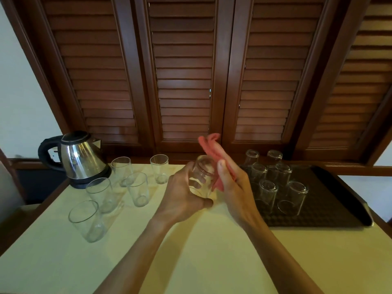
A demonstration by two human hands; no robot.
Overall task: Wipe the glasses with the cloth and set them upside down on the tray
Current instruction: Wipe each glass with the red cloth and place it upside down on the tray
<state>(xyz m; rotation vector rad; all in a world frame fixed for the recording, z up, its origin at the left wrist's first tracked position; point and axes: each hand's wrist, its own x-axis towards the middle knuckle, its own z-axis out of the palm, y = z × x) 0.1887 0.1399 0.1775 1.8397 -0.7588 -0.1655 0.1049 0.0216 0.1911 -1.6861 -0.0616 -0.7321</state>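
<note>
Both forearms reach in from six o'clock. Her left hand [182, 194] curls round a clear tumbler [202, 177] held above the pale tabletop [201, 251]; the right hand [232, 185] grips a pink cloth [214, 149] against the tumbler's side. At three o'clock, six tumblers [268, 193] stand upside down on the dark tray [331, 209]. At nine o'clock, five upright tumblers [137, 188] wait near a steel electric kettle [81, 160].

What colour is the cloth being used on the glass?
The cloth is pinkish red, seen in the head view, held in the right hand.
</note>
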